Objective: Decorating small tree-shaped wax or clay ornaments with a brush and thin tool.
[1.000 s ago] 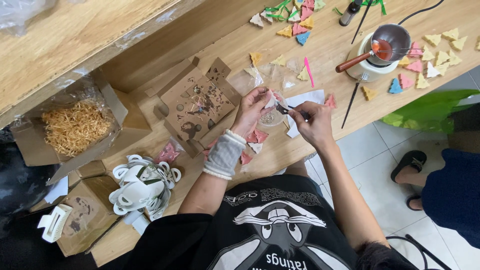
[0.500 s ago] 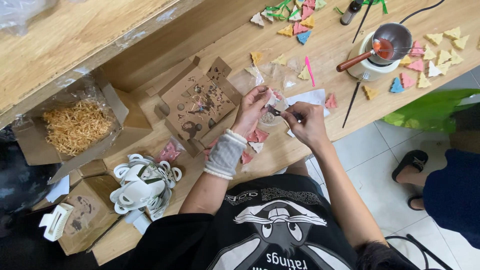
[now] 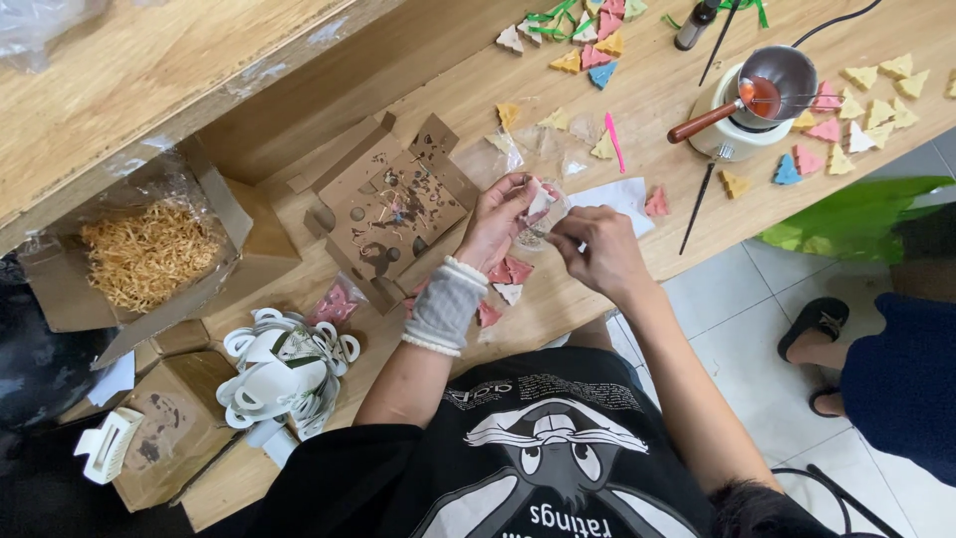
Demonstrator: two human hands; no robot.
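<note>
Clear plastic sleeve (image 3: 538,214) sits pinched between both hands just above the table's near edge, at about twelve o'clock from the person. Left hand (image 3: 498,221) clamps its end so it holds steady; right hand (image 3: 597,249) nips it with fingertips pressed together. Pink and white pieces (image 3: 506,274) wait beneath at six o'clock. Brown stained cardboard (image 3: 393,204) lies flat at nine o'clock.

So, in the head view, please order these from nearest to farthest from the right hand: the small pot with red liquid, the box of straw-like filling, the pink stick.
From the right hand:
1. Pink stick, just beyond the hand on the table.
2. Small pot with red liquid, further along the table on its white base.
3. Box of straw-like filling, far on the opposite side, past the left hand.
</note>
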